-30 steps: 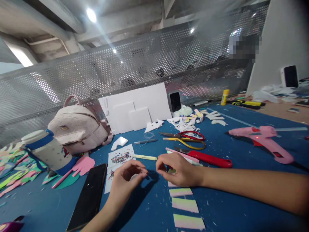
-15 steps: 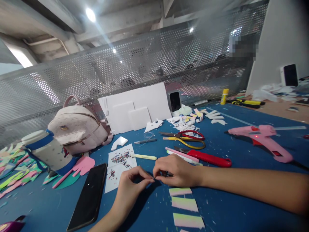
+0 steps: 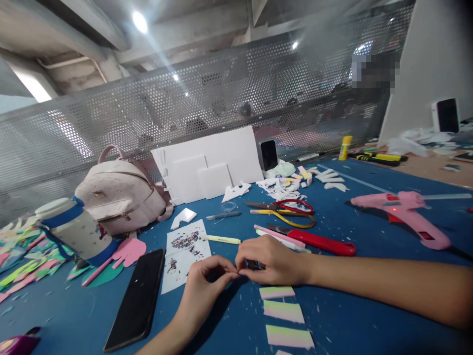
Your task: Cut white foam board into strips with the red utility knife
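Observation:
My left hand (image 3: 207, 286) and my right hand (image 3: 271, 259) meet fingertip to fingertip low over the blue table (image 3: 351, 315). Both are curled in a pinch around something small and dark that I cannot make out. Beneath the right hand start several pastel paper strips (image 3: 283, 311), laid in a column toward me. A white sheet with coloured specks (image 3: 185, 254) lies just left of the left hand. A black phone (image 3: 137, 298) lies flat further left.
Behind the hands lie a red-handled cutter (image 3: 318, 242), pink and yellow pens, and scissors (image 3: 284, 212). A pink glue gun (image 3: 402, 212) rests at the right, its light red. A backpack (image 3: 120, 195), a bottle (image 3: 74, 231), white foam boards (image 3: 210, 165) and paper scraps stand at the left and back.
My hands were apart a second ago; they have come together and now pinch at one spot. The view has shifted slightly.

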The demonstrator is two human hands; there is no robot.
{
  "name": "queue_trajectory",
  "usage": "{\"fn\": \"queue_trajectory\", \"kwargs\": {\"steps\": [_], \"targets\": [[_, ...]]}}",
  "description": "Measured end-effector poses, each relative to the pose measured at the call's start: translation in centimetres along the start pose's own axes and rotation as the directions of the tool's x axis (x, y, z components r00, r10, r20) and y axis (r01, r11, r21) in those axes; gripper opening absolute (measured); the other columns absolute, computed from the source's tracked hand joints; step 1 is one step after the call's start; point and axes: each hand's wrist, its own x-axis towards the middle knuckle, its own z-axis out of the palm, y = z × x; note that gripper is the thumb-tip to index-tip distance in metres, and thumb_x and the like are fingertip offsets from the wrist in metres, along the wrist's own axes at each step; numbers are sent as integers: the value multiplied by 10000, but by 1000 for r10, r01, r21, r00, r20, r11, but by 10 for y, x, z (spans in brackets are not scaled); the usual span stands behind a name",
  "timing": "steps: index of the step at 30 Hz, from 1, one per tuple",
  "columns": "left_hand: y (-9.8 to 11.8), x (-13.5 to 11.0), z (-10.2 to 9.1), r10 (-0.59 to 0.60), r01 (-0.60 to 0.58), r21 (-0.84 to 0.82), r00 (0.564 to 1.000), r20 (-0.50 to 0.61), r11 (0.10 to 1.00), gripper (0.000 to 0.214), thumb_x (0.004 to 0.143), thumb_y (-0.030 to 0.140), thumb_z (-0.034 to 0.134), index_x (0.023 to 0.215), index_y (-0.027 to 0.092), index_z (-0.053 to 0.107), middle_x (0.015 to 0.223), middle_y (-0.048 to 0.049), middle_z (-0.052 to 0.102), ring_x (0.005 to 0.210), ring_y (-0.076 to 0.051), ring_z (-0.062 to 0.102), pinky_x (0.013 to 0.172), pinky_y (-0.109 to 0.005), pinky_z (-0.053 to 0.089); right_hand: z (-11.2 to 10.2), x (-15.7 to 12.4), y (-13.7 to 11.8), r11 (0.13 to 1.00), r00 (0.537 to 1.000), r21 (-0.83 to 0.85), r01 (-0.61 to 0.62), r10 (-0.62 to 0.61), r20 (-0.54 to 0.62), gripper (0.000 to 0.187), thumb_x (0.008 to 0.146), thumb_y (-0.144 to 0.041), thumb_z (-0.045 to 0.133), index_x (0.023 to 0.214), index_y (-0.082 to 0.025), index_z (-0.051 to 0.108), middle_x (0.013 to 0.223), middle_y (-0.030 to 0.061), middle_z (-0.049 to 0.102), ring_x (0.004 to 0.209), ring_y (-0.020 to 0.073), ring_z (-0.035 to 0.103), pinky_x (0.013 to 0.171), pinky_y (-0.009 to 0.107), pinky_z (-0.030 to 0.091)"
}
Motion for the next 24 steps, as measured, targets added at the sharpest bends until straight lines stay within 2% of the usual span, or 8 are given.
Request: {"fn": "queue_trajectory", "kwargs": {"steps": [8,14,18,24], "targets": [[6,-4,2,64,-64,-41,998,14,997,23,829,206,713,814,189,718,767,-36,738,734,-188,681,694,-255,506,0,0,-1,999,999,-25,-41,41,-32,64,891,-135,594,932,-182,605,830,9,653,720,131,576,658,236,392],[10,-9,2,208,-222,130,971,116,966,148,893,152,654,799,207,753,790,-37,744,771,-187,680,757,-257,498,0,1,-2,995,994,-46,-86,82,-72,59,884,-144,579,921,-189,584,834,11,648,723,141,562,653,248,369],[8,-9,1,263,-289,163,951,161,943,210,922,128,623,848,224,795,802,-33,742,781,-171,680,754,-240,490,-1,2,-2,996,994,-31,-84,81,-66,73,875,-132,587,922,-187,582,840,12,645,721,138,556,654,241,372],[4,-9,2,277,-303,148,945,173,941,232,924,107,611,869,227,802,842,-36,754,830,-171,695,794,-250,495,1,1,2,1000,998,10,-29,29,-51,122,895,-108,567,969,-183,629,872,26,662,766,145,577,682,239,398]]}}
